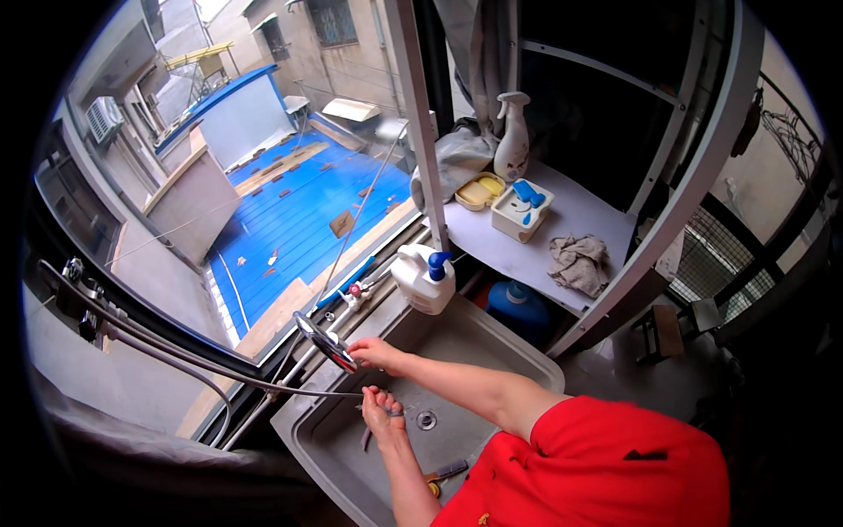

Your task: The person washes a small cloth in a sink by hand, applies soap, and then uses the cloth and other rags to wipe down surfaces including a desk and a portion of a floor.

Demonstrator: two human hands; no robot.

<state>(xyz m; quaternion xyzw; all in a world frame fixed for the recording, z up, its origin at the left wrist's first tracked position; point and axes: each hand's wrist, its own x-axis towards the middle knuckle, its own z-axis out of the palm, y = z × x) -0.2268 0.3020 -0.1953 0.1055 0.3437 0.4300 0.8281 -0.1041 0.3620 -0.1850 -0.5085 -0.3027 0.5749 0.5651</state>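
Over the grey sink (518, 344), my left hand (384, 411) has its fingers closed around the end of a thin grey hose (263, 384). That hose runs in from the window side at the left. Just beyond it, my right hand (376, 354) pinches the lower end of a chrome tap (325, 342), near a small red mark. The exact contact of its fingertips is too small to make out. Below the hands lie the round drain (427, 421), a dark-handled tool (448, 472), a small yellow piece (434, 489) and a short pinkish tube (365, 439).
A white jug with a blue pump (425, 279) stands at the sink's back edge. On the white shelf (562, 198) are a spray bottle (512, 140), a soap dish (480, 191), a white box with blue pieces (522, 211) and a crumpled cloth (580, 263). A blue bottle (516, 307) sits underneath.
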